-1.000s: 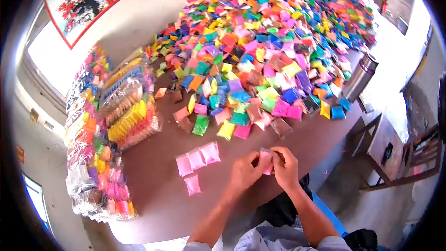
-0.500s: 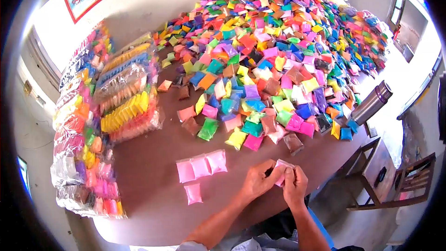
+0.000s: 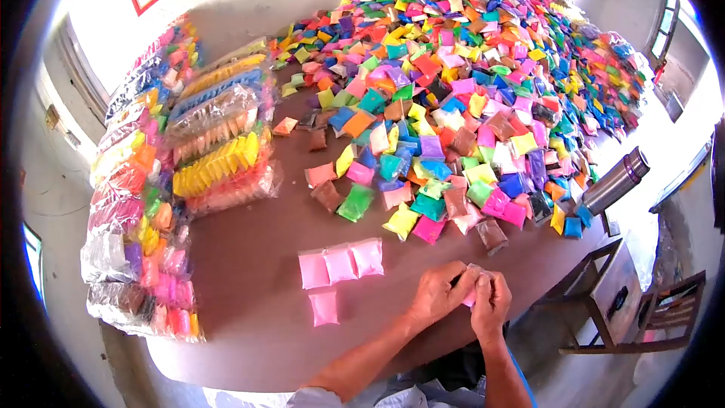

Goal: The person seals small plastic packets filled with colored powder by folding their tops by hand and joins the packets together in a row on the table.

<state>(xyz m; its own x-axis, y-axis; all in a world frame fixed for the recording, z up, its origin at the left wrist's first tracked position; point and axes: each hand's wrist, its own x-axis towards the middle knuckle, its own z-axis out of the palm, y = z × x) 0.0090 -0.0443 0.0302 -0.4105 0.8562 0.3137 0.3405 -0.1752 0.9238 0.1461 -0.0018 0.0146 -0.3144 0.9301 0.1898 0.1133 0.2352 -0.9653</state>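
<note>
Near the table's front edge, my left hand [image 3: 438, 290] and my right hand [image 3: 492, 307] meet around a small pink packet [image 3: 470, 300]. Fingers and thumbs of both hands pinch it along the top and cover most of it. To the left, three pink packets [image 3: 340, 263] lie side by side in a row on the brown table [image 3: 249, 287]. A single pink packet [image 3: 325, 308] lies just below that row, close to its left end.
A large heap of mixed-colour packets [image 3: 453, 106] covers the back of the table. Clear bags of sorted packets [image 3: 219, 170] stand along the left side. A metal flask [image 3: 618, 181] leans at the right edge, with a wooden chair [image 3: 668, 310] beyond.
The view has shifted slightly, so the table and heap appear a little to the right. Both hands stay together on the pink packet, which now shows less between the fingers.
</note>
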